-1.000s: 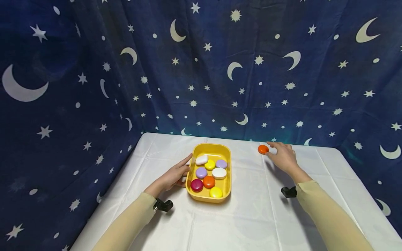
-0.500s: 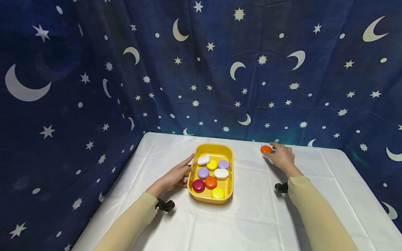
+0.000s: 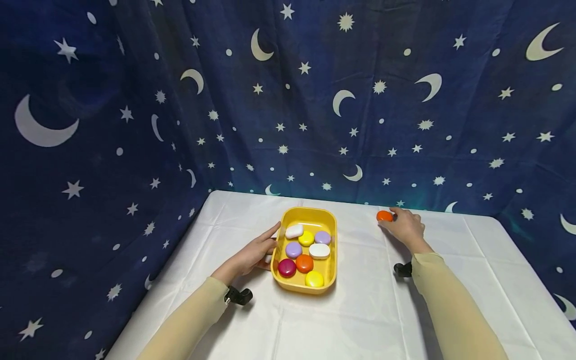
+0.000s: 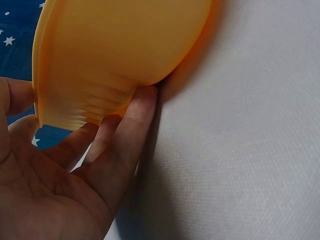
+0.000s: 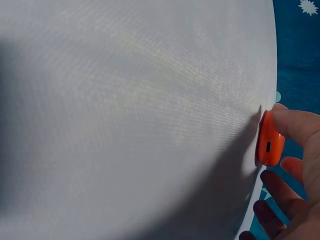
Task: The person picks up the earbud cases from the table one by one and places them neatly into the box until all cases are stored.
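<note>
My left hand (image 3: 252, 254) rests against the left outer wall of a yellow tray (image 3: 334, 260), fingers and thumb spread and fairly straight. In the left wrist view its fingertips touch the ribbed yellow wall. Inside the tray lie several glossy rounded pieces: white oblongs, yellow, lilac and orange discs, and a dark red disc (image 3: 287, 268). Near the table's far edge, my right hand (image 3: 407, 227) pinches an orange disc (image 3: 384, 216) between thumb and finger. The right wrist view shows a small dark slot (image 5: 268, 147) in the disc's side; the other fingers hang loosely below it.
A white cloth (image 3: 360, 310) covers the table. Behind and to the left hangs a dark blue curtain (image 3: 315, 100) with moons and stars. The table's far edge runs close to the curtain. A black wrist camera (image 3: 403, 270) sits under the right sleeve.
My right thumb has closed in over the near side of the orange disc, and the right forearm has swung slightly left. The left hand stays at the tray. The head view has shifted slightly.
</note>
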`<state>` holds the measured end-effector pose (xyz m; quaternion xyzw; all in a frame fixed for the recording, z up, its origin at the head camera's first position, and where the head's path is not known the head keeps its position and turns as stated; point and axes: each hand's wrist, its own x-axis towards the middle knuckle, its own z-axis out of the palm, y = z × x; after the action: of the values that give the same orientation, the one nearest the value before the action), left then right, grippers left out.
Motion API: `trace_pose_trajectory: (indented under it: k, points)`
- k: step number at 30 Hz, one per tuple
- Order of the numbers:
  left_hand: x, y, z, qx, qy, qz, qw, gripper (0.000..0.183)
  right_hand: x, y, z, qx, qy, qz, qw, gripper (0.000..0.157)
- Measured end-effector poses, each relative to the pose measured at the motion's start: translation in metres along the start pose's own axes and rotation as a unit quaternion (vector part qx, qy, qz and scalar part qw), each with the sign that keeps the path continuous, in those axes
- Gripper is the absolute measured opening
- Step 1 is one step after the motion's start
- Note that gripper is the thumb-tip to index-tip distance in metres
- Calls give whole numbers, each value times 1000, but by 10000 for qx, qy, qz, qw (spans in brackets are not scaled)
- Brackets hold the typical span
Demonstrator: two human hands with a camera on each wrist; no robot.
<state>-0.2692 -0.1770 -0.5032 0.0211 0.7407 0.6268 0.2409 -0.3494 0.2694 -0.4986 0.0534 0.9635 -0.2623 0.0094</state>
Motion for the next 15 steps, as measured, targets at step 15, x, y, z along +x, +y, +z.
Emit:
trace_pose_trajectory:
  k: [15]
  points:
    - [-1,2,2,-18,91,-77,9999,64,6,5,3,-49,3,102,9999,74]
